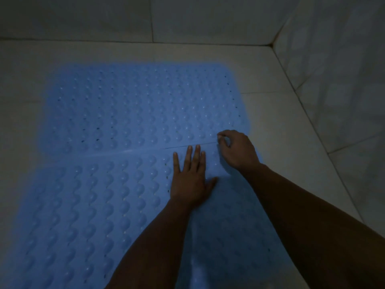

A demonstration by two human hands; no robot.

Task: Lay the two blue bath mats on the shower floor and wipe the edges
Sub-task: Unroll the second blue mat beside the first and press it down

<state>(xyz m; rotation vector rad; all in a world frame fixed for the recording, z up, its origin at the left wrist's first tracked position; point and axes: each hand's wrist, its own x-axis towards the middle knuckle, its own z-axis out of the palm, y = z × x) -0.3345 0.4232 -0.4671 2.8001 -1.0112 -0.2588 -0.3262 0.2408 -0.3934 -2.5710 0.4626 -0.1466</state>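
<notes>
Two blue bumpy bath mats lie flat on the pale tiled shower floor (281, 126), meeting along a seam across the middle. The far mat (141, 107) reaches toward the back wall. The near mat (87, 205) runs down to the bottom of the view. My left hand (190, 180) presses flat on the near mat just below the seam, fingers straight and spread. My right hand (236, 149) is at the seam's right end, thumb and forefinger pinching the far mat's near edge.
A tiled back wall (187, 17) and a tiled right wall (343, 80) meet in the corner at the upper right. Bare floor tiles show left of, behind and right of the mats. The light is dim.
</notes>
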